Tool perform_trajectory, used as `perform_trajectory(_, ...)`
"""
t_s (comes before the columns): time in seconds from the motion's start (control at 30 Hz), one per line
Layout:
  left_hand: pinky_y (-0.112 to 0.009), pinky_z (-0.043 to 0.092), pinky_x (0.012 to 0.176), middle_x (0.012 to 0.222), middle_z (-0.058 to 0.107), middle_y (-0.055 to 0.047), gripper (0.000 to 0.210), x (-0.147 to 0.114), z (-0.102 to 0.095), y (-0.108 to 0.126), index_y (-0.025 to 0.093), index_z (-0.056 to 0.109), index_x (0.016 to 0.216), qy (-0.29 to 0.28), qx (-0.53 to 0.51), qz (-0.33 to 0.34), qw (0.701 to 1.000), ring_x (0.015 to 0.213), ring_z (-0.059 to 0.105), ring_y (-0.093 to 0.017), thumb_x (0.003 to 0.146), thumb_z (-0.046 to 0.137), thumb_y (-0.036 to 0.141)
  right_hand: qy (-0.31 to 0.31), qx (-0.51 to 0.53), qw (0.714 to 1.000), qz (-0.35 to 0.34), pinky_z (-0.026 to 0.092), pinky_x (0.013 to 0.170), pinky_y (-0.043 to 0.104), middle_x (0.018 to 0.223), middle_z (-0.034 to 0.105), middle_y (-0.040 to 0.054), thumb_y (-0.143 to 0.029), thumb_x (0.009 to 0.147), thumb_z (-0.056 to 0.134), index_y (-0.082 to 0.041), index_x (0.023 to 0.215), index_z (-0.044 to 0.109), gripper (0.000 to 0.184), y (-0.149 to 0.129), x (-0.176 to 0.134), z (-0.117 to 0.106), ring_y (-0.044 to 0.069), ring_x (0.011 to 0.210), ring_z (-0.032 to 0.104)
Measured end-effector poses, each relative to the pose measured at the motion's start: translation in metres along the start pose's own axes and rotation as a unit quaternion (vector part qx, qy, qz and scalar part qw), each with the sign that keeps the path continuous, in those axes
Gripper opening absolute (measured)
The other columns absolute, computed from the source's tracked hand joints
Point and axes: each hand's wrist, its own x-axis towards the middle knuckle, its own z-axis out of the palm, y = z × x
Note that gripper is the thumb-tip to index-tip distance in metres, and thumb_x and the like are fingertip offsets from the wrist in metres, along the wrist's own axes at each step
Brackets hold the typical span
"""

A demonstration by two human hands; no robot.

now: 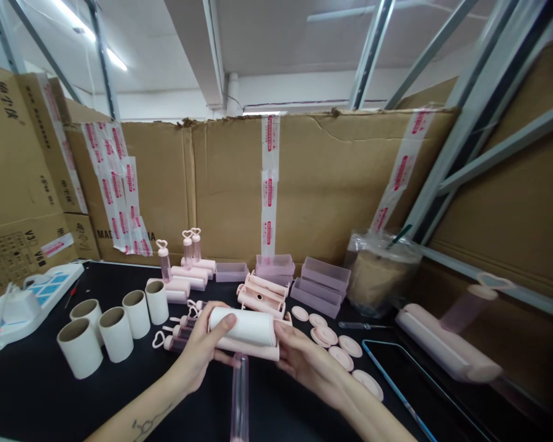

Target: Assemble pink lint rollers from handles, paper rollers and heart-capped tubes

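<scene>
A white paper roll (246, 326) lies lengthwise along a pale pink holder (253, 348), held up over the black table between both hands. My left hand (203, 344) is closed around the left end, its thumb on top of the white roll. At the right end, my right hand (306, 362) grips the roll and holder, its fingertips partly hidden. A clear pinkish tube (240, 399) extends below the holder toward me; I cannot tell whether it is attached. Behind my left hand are several heart-ended handles (177, 334), and pink open holders (263, 296) sit just beyond.
Several white rolls (115, 334) stand at left, near a power strip (46, 301). Pink discs (343, 358), a phone or tablet (424, 380) and an assembled pink roller (442, 347) lie at right. Lilac trays (320, 285) and a bagged cup (380, 276) stand before the cardboard wall (221, 184).
</scene>
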Motion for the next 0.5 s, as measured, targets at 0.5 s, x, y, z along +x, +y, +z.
perform_trajectory(0.5, -0.037, 0.056, 0.058, 0.088, 0.056, -0.002, 0.029, -0.0005, -0.0051, 0.0069, 0.021, 0.043, 0.092, -0.084, -0.042, -0.056, 0.994, 0.073, 0.065, -0.02, 0.077, 0.062, 0.039, -0.005, 0.107, 0.99, 0.09, 0.037, 0.055, 0.024, 0.063, 0.058, -0.0035, -0.038, 0.068, 0.071, -0.022, 0.061, 0.055, 0.024, 0.0025, 0.0062, -0.0012, 0.015, 0.064, 0.053)
